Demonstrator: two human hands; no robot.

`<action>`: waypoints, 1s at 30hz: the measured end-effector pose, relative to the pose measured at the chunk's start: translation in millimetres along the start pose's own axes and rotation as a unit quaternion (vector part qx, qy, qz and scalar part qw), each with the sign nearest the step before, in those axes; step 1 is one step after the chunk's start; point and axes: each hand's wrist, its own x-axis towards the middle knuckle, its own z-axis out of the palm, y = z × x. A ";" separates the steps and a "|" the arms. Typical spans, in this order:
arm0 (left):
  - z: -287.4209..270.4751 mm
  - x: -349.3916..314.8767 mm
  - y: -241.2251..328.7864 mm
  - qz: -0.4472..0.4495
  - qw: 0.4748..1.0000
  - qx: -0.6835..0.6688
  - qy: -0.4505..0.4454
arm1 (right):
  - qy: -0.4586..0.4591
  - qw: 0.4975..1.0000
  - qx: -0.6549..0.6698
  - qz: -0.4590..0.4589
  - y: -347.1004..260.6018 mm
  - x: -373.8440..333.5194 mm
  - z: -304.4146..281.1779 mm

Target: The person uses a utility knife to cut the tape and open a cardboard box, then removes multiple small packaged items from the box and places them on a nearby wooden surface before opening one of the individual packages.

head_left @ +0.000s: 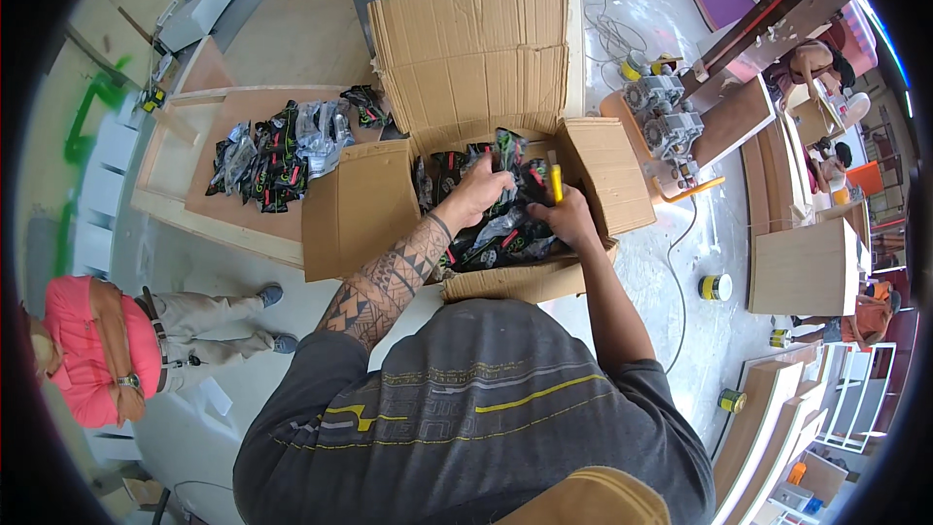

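Observation:
In front of me stands an open cardboard box with its flaps spread out. Black plastic packets with green and red print fill it. My left hand is closed on one black packet, raised at the top of the pile. At the right side of the box, my right hand grips a slim yellow tool with a pale tip pointing up. Its fingers reach down to the packets, and their tips are partly hidden.
More black packets lie on a wooden panel left of the box. A person in a pink shirt stands at the left. Grey machine parts sit to the right, with paint cans and a cable on the floor.

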 end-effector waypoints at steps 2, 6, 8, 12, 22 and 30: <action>7.7 -13.9 16.7 0.001 0.999 -0.031 0.039 | 0.061 0.991 0.100 0.058 15.7 7.2 -3.5; -1.2 -40.2 33.6 0.117 0.991 -0.059 0.033 | 0.002 0.952 0.295 -0.078 -58.8 -0.1 -10.8; 5.2 -56.2 52.3 0.179 0.979 -0.075 0.059 | -0.090 0.947 0.305 -0.040 -90.0 4.9 -8.0; -45.2 -65.6 47.4 0.098 0.958 -0.242 0.118 | -0.111 0.798 0.592 -0.014 -126.9 6.8 -4.2; -326.6 -182.6 122.7 0.261 0.726 0.192 0.607 | -0.221 0.974 -0.006 -0.051 -49.1 19.8 40.9; -426.6 -221.0 149.3 0.129 0.584 0.355 0.719 | -0.055 0.992 0.020 -0.110 -40.3 43.6 56.6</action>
